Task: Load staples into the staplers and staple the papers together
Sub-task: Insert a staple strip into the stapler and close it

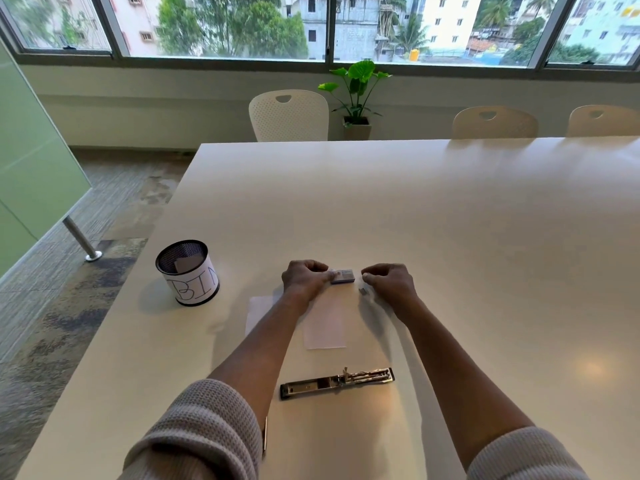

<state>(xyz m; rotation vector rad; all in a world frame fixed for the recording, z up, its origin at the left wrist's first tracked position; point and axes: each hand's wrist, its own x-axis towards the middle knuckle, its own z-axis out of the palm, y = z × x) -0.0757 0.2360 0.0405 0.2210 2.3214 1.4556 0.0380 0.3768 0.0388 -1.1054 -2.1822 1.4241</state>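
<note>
A small staple box (343, 276) lies on the white table (450, 237). My left hand (304, 277) grips its left end with curled fingers. My right hand (389, 280) is curled just right of the box, and a small grey strip of staples (363, 291) shows under its thumb; whether the fingers pinch it I cannot tell. A stapler (337, 382) lies swung fully open and flat, near me. Two white paper sheets lie between the stapler and my hands: one in the middle (325, 329), one partly under my left forearm (258, 310).
A black mesh cup labelled BIN (188, 271) stands at the left of the table, with paper inside. The table's left edge runs close by it. White chairs (289, 114) and a potted plant (356, 95) stand beyond the far edge.
</note>
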